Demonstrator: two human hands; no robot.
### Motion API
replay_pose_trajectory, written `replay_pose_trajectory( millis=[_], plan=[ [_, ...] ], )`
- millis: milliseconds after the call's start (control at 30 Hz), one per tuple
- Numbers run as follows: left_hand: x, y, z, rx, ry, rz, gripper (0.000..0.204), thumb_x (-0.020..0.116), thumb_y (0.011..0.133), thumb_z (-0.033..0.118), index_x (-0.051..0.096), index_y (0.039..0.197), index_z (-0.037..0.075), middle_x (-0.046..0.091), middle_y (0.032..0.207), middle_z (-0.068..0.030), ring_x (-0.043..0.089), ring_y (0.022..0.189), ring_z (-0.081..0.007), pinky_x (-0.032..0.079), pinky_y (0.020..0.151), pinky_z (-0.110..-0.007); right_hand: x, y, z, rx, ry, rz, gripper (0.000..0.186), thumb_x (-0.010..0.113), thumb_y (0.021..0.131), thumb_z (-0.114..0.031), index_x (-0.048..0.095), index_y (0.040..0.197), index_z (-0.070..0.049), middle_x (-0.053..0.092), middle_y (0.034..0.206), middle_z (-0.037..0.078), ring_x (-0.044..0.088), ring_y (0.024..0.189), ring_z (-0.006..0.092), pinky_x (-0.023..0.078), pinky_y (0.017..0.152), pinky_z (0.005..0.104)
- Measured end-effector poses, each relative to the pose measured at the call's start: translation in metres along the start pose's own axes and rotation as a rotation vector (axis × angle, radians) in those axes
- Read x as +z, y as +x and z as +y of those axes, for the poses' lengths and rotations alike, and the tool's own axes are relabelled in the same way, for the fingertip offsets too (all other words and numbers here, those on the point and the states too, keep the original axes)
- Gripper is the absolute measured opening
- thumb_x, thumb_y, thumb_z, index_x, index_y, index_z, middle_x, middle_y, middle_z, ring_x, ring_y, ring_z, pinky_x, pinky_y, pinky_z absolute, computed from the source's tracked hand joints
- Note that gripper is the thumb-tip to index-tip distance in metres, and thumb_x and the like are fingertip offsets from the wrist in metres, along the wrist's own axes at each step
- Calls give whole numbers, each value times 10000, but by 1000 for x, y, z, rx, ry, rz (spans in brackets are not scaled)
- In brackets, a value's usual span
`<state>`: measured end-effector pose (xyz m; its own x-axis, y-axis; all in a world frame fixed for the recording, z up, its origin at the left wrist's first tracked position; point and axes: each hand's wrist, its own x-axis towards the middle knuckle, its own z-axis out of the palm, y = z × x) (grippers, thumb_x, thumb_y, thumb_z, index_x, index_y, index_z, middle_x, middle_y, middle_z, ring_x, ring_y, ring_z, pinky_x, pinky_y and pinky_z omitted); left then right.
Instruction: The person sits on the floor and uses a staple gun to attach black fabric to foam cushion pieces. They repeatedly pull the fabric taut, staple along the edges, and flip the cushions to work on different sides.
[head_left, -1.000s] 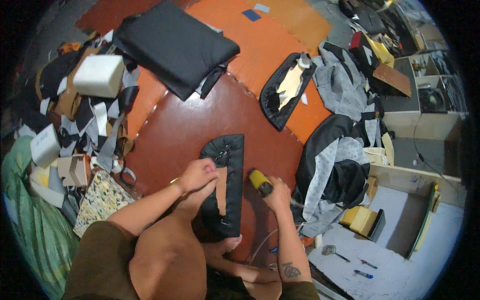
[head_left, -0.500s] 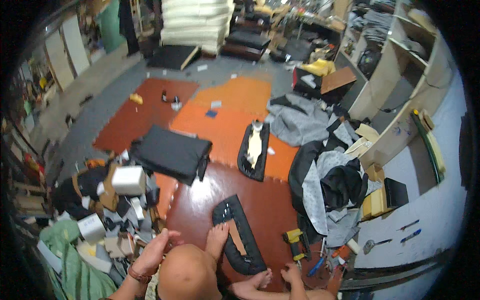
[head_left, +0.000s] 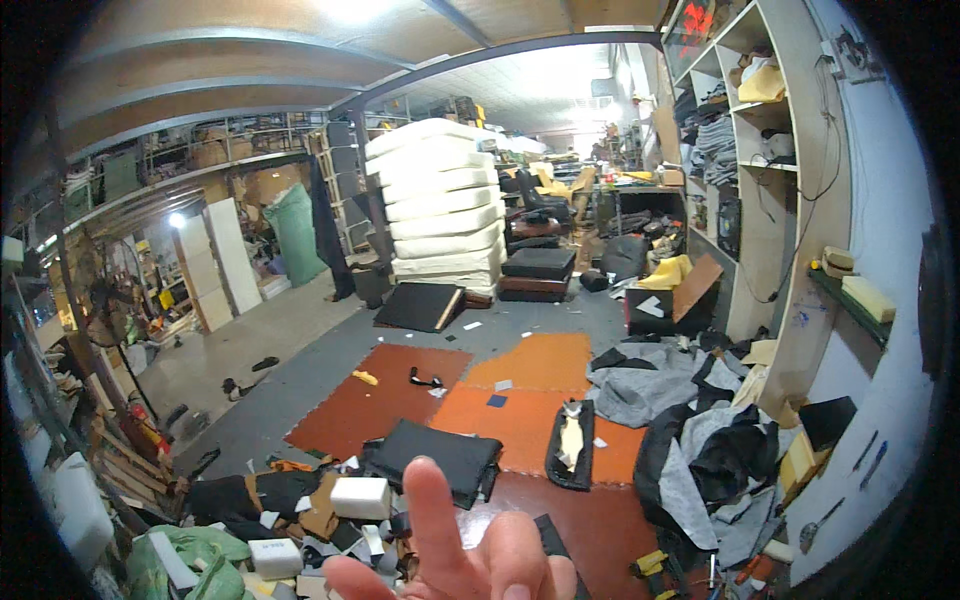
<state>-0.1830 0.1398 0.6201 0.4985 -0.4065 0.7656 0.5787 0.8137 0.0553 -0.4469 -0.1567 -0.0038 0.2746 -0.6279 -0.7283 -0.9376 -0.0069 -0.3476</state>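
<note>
My left hand [head_left: 450, 545] is raised close in front of me at the lower middle. One finger points up and the others bend loosely, spread apart, with nothing held. Below the picture's edge lies my right hand, out of sight. Just beside my raised fingers shows a strip of a black padded panel [head_left: 553, 545], mostly hidden. Farther off, a similar black padded panel with a cream middle [head_left: 571, 443] rests on the orange mat. A black cushion [head_left: 430, 458] lies behind my fingertip. To the right, a yellow and black power tool [head_left: 652, 563] is partly cut off.
Grey and black fabric [head_left: 700, 450] is heaped at the right beside a wooden shelf unit [head_left: 765, 190]. Scraps and white foam blocks [head_left: 360, 497] pile up at the left. A tall stack of cream foam slabs [head_left: 440, 210] stands at the back on the grey floor.
My view has tilted up, bringing in the ceiling and back of the room. My left hand has risen close to me; my legs, feet and right hand have left the picture.
</note>
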Motion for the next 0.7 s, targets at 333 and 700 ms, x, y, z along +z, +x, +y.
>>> replay_pose_trajectory(
  millis=[333,700],
  plan=[
    [15,-5,-23,266,92,170,750,462,1060,649,173,1694,369,519,1017,-64,545,784,-190,513,780,-343,20,34,-26,-42,-175,-100,646,400,1120,-431,223,1677,-157,632,1276,206,651,976,347,537,896,516],
    [-14,-5,-25,215,178,76,762,439,1067,645,164,1698,320,520,1022,-73,573,809,-189,554,675,-304,46,73,1,-102,-359,-165,661,428,1103,-418,280,1649,-77,452,1511,207,561,1224,378,485,1046,496]
  ],
)
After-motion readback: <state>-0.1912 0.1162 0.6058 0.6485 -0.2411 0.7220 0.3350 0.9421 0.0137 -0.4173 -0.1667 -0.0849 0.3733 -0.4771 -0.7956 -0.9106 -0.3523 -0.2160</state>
